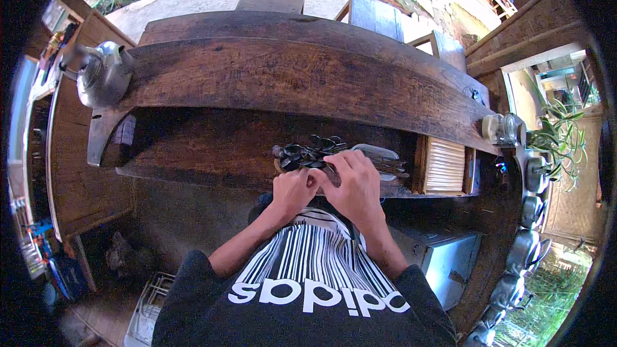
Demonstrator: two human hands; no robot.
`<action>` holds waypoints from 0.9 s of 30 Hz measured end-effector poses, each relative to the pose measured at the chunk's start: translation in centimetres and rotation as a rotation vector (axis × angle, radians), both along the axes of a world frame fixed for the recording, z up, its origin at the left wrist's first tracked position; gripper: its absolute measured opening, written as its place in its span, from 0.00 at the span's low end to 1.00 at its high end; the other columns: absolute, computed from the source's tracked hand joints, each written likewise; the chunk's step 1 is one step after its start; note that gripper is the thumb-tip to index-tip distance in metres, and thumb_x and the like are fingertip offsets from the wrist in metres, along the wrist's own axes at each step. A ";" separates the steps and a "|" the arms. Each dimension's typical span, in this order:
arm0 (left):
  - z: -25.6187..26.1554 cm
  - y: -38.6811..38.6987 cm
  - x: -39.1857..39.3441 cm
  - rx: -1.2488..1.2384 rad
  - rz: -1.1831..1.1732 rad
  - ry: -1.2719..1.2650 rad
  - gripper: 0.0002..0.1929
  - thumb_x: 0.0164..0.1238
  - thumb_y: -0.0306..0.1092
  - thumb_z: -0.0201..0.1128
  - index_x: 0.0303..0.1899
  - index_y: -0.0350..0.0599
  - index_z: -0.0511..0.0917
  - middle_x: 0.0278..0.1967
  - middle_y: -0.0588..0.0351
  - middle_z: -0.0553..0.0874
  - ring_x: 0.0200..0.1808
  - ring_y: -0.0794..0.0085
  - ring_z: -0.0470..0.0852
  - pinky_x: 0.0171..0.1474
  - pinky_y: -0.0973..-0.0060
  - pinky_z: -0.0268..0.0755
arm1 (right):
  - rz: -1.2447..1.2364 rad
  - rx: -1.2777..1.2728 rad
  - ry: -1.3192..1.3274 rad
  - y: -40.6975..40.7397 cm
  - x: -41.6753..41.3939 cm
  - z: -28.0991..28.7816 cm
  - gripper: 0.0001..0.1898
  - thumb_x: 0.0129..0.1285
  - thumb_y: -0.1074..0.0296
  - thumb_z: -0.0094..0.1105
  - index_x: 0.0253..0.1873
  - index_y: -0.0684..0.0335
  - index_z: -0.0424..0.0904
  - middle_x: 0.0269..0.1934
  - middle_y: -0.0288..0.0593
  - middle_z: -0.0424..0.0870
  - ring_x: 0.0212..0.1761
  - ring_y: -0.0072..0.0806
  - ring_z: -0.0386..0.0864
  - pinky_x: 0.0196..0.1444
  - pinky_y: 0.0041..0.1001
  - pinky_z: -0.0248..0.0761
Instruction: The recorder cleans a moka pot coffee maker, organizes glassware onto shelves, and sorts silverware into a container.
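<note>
Both hands meet before my chest, at the front edge of a dark wooden lower shelf (pixel 231 168). My left hand (pixel 294 190) has its fingers curled in, close to the other thumb; whether it holds anything is hidden. Over on the right, my right hand (pixel 354 183) is bent with thumb and index finger apart, and its fingertips reach the pile's edge. Just beyond them lies a bunch of spoons and other cutlery (pixel 308 152) with dark-looking metal heads. A clear plastic container (pixel 378 151) sits right of the bunch, partly behind my right hand.
Above the shelf runs a long wooden counter (pixel 289 72), with a metal kettle (pixel 106 74) at its left end and glass jars (pixel 503 128) at its right. A ribbed, wood-framed box (pixel 444 165) stands on the shelf's right. Metal pots (pixel 523 250) line the far right.
</note>
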State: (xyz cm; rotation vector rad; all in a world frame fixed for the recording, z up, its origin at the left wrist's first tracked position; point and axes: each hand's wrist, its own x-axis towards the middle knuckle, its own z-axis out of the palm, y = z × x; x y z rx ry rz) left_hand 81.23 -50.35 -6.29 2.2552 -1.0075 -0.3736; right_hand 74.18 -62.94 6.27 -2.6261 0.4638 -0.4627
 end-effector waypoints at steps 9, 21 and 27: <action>-0.5 0.0 0.0 0.026 -0.029 -0.008 0.12 0.62 0.43 0.68 0.30 0.44 0.84 0.25 0.46 0.87 0.27 0.50 0.87 0.31 0.54 0.79 | -0.249 -0.219 0.119 1.0 4.0 -1.6 0.18 0.76 0.53 0.53 0.35 0.61 0.79 0.33 0.44 0.80 0.39 0.42 0.76 0.43 0.41 0.64; -0.4 0.1 0.4 -0.007 -0.026 -0.021 0.15 0.63 0.46 0.68 0.28 0.43 0.83 0.25 0.45 0.87 0.27 0.49 0.87 0.30 0.53 0.78 | -0.124 -0.071 0.181 -0.2 3.4 -1.4 0.15 0.76 0.55 0.55 0.41 0.62 0.80 0.37 0.46 0.79 0.39 0.45 0.81 0.40 0.42 0.74; 1.0 -0.1 0.4 -0.007 -0.013 -0.004 0.15 0.65 0.46 0.67 0.29 0.44 0.83 0.25 0.47 0.87 0.27 0.50 0.87 0.29 0.55 0.78 | -0.167 0.014 0.252 -0.1 3.6 -0.5 0.17 0.76 0.54 0.55 0.40 0.64 0.78 0.37 0.50 0.79 0.33 0.49 0.85 0.30 0.42 0.77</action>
